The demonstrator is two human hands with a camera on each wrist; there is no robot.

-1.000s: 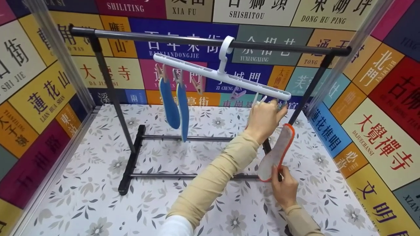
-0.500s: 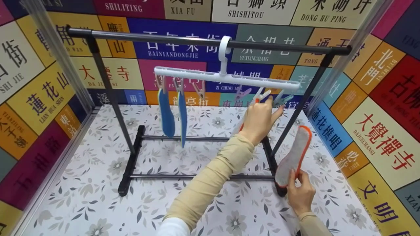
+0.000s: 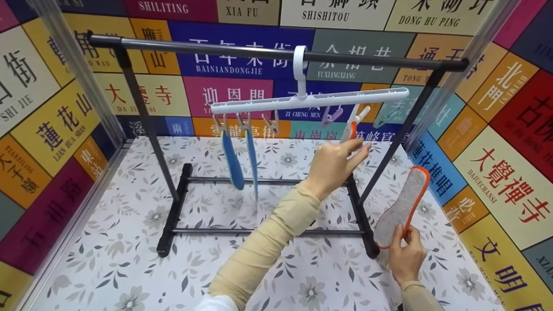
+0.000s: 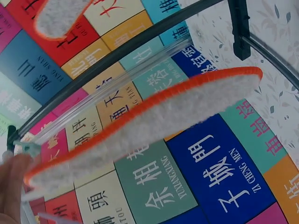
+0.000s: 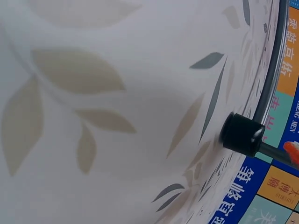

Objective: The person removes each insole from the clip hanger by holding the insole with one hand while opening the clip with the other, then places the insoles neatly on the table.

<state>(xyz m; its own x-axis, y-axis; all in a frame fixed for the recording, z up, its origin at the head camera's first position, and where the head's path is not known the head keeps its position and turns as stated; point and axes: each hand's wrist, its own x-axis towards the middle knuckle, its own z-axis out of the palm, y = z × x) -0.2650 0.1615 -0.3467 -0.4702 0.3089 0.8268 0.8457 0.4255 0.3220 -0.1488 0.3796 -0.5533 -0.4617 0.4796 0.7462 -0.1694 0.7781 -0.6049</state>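
Note:
My left hand (image 3: pixel 332 166) is just below a white clothespin (image 3: pixel 362 113), its fingers loosely extended and off the clip. That clothespin bites the end of a grey fuzzy insole (image 4: pixel 154 116) with orange edging, partly hidden behind the hand in the head view. With thumb and fingers my right hand (image 3: pixel 407 255) pinches the lower end of a matching insole (image 3: pixel 399 205), upright right of the rack. The white hanger (image 3: pixel 311 100) hooks over the rack's top bar (image 3: pixel 194 47). On its left side hang two blue insoles (image 3: pixel 233 162), each from a clothespin.
Pink (image 3: pixel 271 124), purple (image 3: pixel 332 116) and teal (image 3: pixel 388 119) clothespins dangle from the hanger, holding nothing. The black rack's foot (image 3: pixel 370 244) stands on a flower-patterned tablecloth (image 3: pixel 129 276). Colourful sign-covered walls (image 3: pixel 354 47) enclose the back and sides.
My left hand has come away from the clothespin, leaving the grey insole clipped there. The hanger's right end has swung up. My right hand has moved rightward with its insole.

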